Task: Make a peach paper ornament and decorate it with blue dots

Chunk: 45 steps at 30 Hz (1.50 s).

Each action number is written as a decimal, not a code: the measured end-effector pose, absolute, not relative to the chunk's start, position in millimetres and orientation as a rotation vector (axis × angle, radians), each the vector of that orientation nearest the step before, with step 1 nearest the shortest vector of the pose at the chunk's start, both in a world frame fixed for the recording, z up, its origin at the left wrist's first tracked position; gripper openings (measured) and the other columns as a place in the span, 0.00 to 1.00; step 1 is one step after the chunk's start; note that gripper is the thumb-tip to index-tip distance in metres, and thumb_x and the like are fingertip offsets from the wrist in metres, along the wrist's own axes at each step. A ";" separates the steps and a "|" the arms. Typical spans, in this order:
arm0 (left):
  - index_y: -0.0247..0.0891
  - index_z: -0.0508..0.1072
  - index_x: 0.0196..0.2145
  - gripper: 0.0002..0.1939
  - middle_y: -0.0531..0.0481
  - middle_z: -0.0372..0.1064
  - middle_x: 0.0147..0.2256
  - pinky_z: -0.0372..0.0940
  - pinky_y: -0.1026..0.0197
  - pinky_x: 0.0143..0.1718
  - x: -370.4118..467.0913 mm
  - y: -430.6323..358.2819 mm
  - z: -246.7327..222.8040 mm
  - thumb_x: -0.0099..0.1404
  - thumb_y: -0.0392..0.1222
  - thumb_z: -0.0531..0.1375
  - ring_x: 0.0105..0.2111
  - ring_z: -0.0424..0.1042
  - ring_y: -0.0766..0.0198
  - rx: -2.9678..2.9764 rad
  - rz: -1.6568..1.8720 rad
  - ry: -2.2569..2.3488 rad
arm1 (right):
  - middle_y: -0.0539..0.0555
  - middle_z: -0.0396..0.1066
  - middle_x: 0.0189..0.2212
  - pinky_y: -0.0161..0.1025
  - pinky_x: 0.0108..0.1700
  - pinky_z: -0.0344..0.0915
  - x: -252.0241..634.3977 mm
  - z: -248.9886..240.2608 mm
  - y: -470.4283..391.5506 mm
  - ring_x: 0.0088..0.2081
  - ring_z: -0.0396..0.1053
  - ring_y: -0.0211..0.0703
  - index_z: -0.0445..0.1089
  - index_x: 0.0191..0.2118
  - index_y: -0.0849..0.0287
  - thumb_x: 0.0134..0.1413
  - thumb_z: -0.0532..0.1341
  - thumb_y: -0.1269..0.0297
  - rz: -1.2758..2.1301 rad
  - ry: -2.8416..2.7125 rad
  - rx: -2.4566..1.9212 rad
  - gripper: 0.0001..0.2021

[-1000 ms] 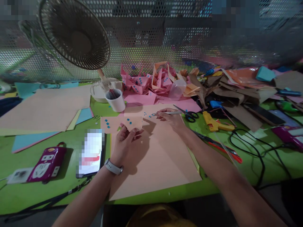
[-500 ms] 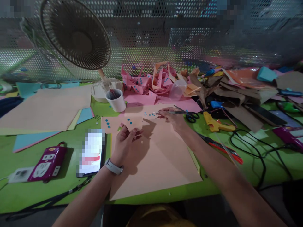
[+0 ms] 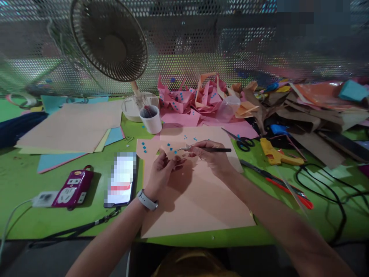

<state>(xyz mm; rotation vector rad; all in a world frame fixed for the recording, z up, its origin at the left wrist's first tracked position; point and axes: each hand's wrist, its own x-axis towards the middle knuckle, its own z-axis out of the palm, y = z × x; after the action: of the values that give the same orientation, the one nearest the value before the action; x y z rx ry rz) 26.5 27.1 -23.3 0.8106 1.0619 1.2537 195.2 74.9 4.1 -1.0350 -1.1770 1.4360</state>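
My left hand (image 3: 165, 166), a pale watch on its wrist, pinches a piece of peach paper (image 3: 165, 144) marked with small blue diamonds. My right hand (image 3: 211, 157) grips a thin pick-like tool (image 3: 221, 150) with a dark handle and a slender metal tip. That tip touches or hovers just over a small blue diamond (image 3: 175, 152) on the held paper; contact is hard to tell. Beneath both hands lies a large peach sheet (image 3: 198, 204). Several loose blue bits (image 3: 195, 139) are scattered on the paper behind my right hand.
Scissors (image 3: 243, 144), a yellow glue gun (image 3: 278, 154) and a red-and-black cutter (image 3: 288, 188) lie at right near black cables. A phone (image 3: 122, 179), purple power strip (image 3: 76, 188), white cup (image 3: 152, 120) and fan (image 3: 111, 42) are at left. Pink folded papers (image 3: 175, 98) pile behind.
My right hand has brought the tool from the loose blue bits towards the paper in my left hand. One more blue diamond now shows at its tip. The view has shifted left.
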 end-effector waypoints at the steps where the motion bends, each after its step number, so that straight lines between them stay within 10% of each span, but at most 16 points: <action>1: 0.37 0.70 0.43 0.20 0.46 0.76 0.41 0.73 0.61 0.40 26.4 26.8 -23.4 0.57 0.48 0.68 0.40 0.78 0.59 0.812 1.250 1.060 | 0.51 0.77 0.24 0.38 0.34 0.70 195.0 2.6 75.1 0.27 0.74 0.39 0.77 0.28 0.58 0.38 0.73 0.57 1.427 -1.178 -1.036 0.12; 45: 0.37 0.70 0.42 0.19 0.44 0.76 0.42 0.72 0.58 0.40 27.8 26.2 -18.8 0.59 0.51 0.67 0.41 0.78 0.56 0.850 1.251 1.042 | 0.51 0.77 0.24 0.40 0.36 0.72 188.4 -5.1 67.6 0.28 0.75 0.40 0.77 0.29 0.57 0.41 0.71 0.58 1.361 -1.137 -1.054 0.09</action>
<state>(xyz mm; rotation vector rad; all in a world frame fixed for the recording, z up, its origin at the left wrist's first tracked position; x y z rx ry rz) 27.8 26.2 -18.8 0.8503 1.0419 1.2511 188.4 67.6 -5.1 -1.0537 -1.1374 1.3609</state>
